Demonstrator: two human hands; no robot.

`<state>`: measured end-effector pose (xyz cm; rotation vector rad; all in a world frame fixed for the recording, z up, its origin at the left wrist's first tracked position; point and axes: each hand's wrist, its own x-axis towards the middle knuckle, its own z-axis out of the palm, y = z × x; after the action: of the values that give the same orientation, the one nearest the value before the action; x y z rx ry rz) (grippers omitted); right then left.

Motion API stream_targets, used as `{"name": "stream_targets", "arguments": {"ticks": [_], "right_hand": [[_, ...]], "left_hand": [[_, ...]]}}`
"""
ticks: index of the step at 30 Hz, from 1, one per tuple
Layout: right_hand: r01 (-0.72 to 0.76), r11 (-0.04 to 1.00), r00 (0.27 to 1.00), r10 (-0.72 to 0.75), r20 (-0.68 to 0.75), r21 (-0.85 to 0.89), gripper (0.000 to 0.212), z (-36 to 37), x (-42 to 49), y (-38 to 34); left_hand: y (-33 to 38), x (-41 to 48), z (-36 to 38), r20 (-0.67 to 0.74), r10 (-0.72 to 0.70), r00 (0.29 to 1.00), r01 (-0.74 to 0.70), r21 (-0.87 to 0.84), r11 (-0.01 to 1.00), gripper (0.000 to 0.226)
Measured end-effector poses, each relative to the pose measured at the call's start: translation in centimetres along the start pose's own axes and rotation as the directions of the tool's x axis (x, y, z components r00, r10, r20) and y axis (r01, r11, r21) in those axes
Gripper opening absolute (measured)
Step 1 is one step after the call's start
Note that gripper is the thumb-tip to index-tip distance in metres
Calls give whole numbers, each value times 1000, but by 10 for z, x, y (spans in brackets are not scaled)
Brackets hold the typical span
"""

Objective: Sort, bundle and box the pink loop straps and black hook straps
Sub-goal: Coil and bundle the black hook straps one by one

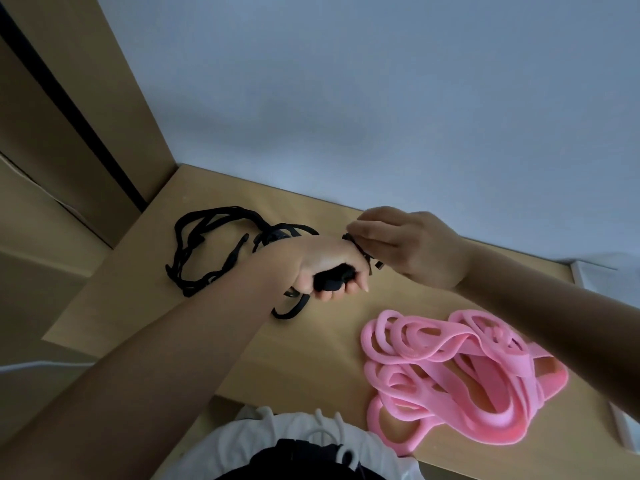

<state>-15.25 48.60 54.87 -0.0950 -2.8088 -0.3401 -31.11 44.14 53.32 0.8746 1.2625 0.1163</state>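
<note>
My left hand (323,263) grips a gathered bunch of black hook straps (204,249), whose long loops trail to the left across the wooden table (311,358). My right hand (403,242) pinches the short ends of the same black straps, just right of my left fist. A loose heap of pink loop straps (460,375) lies on the table at the lower right, apart from both hands. No box shows clearly in this view.
A tan wooden panel (86,109) stands upright at the left of the table, with a pale wall behind. A white object's edge (623,424) shows at the far right. My white top and dark clothing fill the bottom centre.
</note>
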Motion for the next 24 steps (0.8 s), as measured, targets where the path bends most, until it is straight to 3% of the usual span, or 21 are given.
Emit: {"name": "stream_targets", "arguments": {"ticks": [2, 7, 10, 11, 13, 15, 17, 20, 22, 24], "right_hand": [[-69, 995, 997, 71, -28, 72, 29, 6, 1, 2], [-203, 936, 974, 224, -43, 286, 53, 15, 1, 5], [-292, 846, 925, 369, -95, 445, 52, 24, 4, 3], [-358, 764, 871, 480, -102, 536, 49, 28, 4, -2], [-479, 447, 673, 740, -12, 756, 41, 33, 7, -17], [-452, 147, 547, 825, 144, 880, 35, 39, 10, -30], [-414, 34, 529, 822, 210, 910, 29, 42, 11, -34], [-373, -24, 503, 835, 224, 928, 24, 37, 14, -28], [-340, -89, 482, 838, 255, 936, 25, 39, 13, -25], [-275, -247, 457, 817, 353, 929, 24, 46, 11, -26]], "left_hand": [[0, -5, -4, 3, 12, 1000, -12, -53, 999, 27], [6, -14, -17, 3, 101, 995, -100, -159, 982, 26], [9, -12, -18, -46, 150, 988, -155, -139, 978, 25], [9, -11, -19, -74, 182, 980, -190, -118, 975, 25], [7, -9, -24, -100, 260, 960, -268, -72, 961, 21], [2, -11, -31, -57, 259, 964, -261, -36, 965, 5], [-7, -10, -38, 44, 195, 980, -195, -14, 981, 18], [-11, -9, -35, 235, 154, 960, -145, -55, 988, 9], [-11, -6, -30, 283, 155, 947, -134, -92, 987, 8], [-10, 0, -26, 256, 148, 955, -130, -87, 988, 8]]}}
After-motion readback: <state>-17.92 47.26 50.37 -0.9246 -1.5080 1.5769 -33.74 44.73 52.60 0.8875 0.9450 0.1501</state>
